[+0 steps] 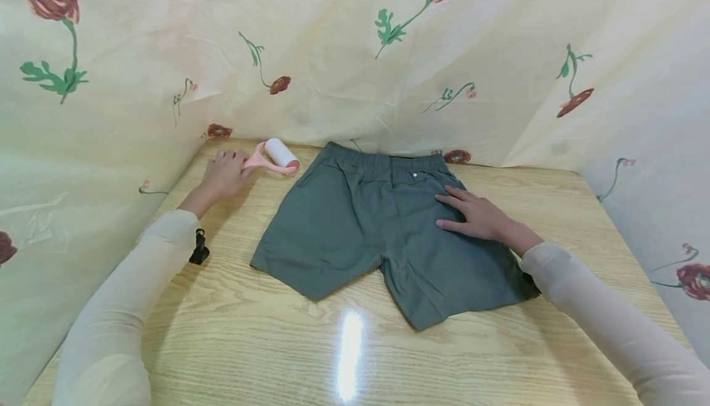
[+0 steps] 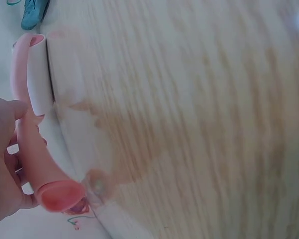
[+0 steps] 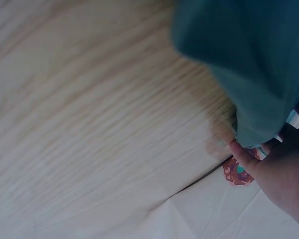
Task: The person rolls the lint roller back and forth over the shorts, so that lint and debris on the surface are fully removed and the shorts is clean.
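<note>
A pair of dark grey-green shorts (image 1: 327,227) lies spread on the wooden table, its elastic waistband toward the back curtain. To the left of the shorts, my left hand (image 1: 223,175) grips the pink handle of a lint roller (image 1: 281,153) with a white roll. In the left wrist view, the thumb and fingers (image 2: 17,109) close around that handle, whose open end faces the camera. My right hand (image 1: 479,214) rests on the right leg of the shorts, fingers spread over the cloth. Part of the same hand (image 3: 284,174) shows beside the fabric in the right wrist view.
A cream curtain (image 1: 333,55) with red flowers hangs along the table's back and sides. The wood-grain table (image 1: 266,344) reflects a bright strip of light in front of the shorts. A small black object (image 1: 199,249) shows beside the left sleeve.
</note>
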`<state>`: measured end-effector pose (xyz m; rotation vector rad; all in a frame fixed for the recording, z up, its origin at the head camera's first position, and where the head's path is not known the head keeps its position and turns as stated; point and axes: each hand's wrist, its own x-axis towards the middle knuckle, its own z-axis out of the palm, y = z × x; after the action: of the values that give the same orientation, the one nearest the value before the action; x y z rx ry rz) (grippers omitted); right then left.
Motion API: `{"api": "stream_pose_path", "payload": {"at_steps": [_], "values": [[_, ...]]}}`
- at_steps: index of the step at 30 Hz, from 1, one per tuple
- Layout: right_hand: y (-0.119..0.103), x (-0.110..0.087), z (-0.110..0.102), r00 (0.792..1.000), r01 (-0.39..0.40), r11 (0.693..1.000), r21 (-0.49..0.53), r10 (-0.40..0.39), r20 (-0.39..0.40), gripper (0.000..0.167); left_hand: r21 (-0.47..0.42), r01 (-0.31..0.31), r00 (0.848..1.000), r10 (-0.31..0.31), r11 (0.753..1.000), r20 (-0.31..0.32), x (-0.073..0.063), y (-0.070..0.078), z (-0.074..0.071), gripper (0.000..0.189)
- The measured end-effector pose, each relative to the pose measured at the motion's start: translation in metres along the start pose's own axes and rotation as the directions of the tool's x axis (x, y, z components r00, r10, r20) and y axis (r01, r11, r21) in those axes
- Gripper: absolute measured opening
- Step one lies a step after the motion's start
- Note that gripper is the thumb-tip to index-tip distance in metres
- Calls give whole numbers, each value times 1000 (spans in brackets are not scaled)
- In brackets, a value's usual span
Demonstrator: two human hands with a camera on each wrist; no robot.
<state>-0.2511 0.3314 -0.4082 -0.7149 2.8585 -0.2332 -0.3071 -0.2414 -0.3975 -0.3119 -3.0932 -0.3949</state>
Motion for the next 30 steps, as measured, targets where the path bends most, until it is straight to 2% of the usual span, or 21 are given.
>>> {"api": "stream_pose_path", "payload": {"at_steps": [5,13,27,30], "values": [[-2,-1,0,1000,0,1000,-2,0,-1,75,18,-5,1000,5,1000,16,-2,0,2,47],[-3,0,0,1000,5,1000,-2,-5,1,76,-6,2,1000,-2,1000,14,-4,-2,3,49],[-2,1,-1,1000,-7,1000,12,7,-2,76,-56,-19,1000,18,998,-9,1,0,1,52],[-2,1,-2,1000,-10,1000,29,10,2,75,-68,-35,999,32,997,-39,4,3,1,54]]}}
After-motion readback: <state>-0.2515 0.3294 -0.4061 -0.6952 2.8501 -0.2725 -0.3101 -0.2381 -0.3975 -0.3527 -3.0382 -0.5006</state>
